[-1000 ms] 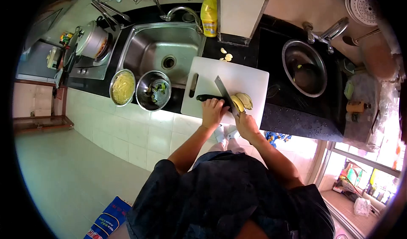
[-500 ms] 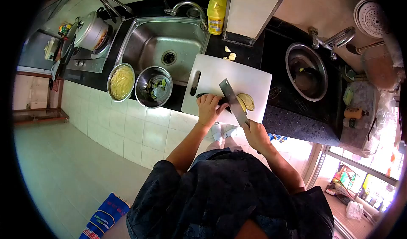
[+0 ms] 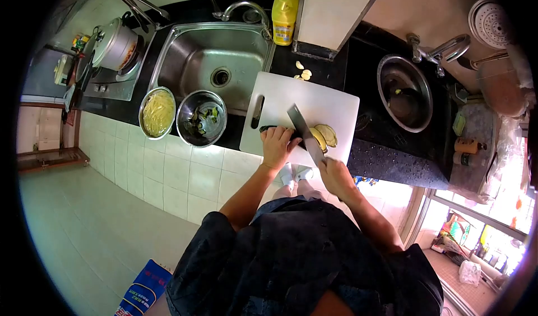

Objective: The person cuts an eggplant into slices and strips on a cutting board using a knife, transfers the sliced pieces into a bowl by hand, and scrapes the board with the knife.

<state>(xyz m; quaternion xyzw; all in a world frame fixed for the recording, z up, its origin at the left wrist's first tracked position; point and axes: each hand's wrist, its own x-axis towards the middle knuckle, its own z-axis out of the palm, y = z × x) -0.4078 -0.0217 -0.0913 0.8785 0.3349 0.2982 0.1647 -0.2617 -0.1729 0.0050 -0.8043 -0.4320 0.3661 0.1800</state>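
On the white cutting board (image 3: 330,104), my left hand (image 3: 277,146) presses down on a long dark-skinned vegetable (image 3: 264,128), fingers closed round its top. The vegetable is mostly hidden under the hand, so its exact kind is unclear. My right hand (image 3: 337,179) grips the handle of a cleaver (image 3: 304,130). Its broad blade stands at the vegetable's right end, just beyond my left thumb. Several pale yellow-green slices with dark rims (image 3: 326,135) lie overlapping to the right of the blade.
Garlic cloves (image 3: 303,72) lie behind the board. To the left are a bowl of pale shreds (image 3: 158,113), a bowl of dark and green scraps (image 3: 202,118), and a sink (image 3: 246,38). A yellow bottle (image 3: 284,14) stands behind. A metal basin (image 3: 388,72) sits at right.
The cleaver blade has shifted slightly left and my right hand moved a little with it. My left hand keeps its place on the vegetable. The view has tilted slightly.
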